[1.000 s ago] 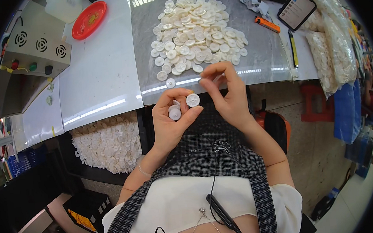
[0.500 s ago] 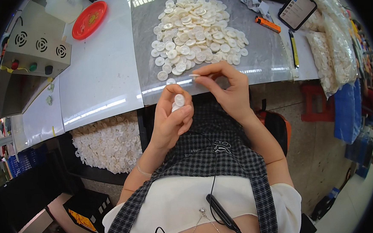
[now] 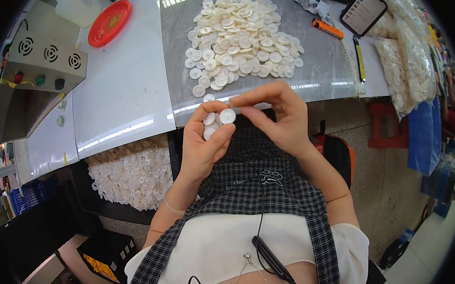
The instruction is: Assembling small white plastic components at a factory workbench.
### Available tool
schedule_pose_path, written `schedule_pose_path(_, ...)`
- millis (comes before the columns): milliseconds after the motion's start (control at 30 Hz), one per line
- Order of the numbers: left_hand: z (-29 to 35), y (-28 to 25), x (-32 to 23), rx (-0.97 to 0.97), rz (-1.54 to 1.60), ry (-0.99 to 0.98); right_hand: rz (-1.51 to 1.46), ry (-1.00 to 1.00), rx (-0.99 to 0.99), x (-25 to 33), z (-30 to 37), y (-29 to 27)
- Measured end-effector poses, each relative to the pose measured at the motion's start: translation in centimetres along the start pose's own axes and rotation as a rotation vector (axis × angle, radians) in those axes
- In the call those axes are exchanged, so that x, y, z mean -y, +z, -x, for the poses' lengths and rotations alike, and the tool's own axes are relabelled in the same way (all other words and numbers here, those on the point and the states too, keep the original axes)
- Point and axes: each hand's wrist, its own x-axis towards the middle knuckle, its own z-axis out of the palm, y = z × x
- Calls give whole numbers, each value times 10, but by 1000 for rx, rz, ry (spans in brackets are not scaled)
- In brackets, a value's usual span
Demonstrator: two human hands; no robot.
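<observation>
Down to the left of my left grip [image 3: 202, 149], pale pieces [image 3: 130, 174] fill a dark bin [image 3: 120, 214]; a disc slipping sideways might drop among them and be hard to pick out. That grip is closed on several discs: the palm discs [image 3: 209, 126] lie loose against curled fingers, so if I uncurl these they could slide out onto my apron [image 3: 270, 160]. Just beyond my knuckles, a lone disc [image 3: 209, 98] rests near the counter [image 3: 189, 105] edge, where a careless nudge could tip it off. The front disc [image 3: 227, 116] sits at my left thumb tip; an off-centre push from the right might flip it. I can't tell whether my right grip [image 3: 283, 123], its fingertips close by that rim, touches it or pinches anything.

The palm discs look plain white, round and overlapping. The front disc faces up, white, with a rounded rim and a small mark at its centre. The pile [image 3: 242, 42] beyond both grips looks creamier, flat and button-like.
</observation>
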Motion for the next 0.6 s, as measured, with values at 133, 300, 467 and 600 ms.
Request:
schedule_pose_path(133,4,-3,-3,-43,-50,62,-26,201,88,-10,-19,-1)
schedule_pose_path(300,6,1,-4,-94,-229,184,398,-213,277,-26,-24,19)
schedule_pose_path(467,8,-2,-8,-115,-154,123,491,-242,378,-22,-22,11)
schedule_pose_path(600,2,-11,-14,-46,337,29,538,-279,360,-17,-11,-1)
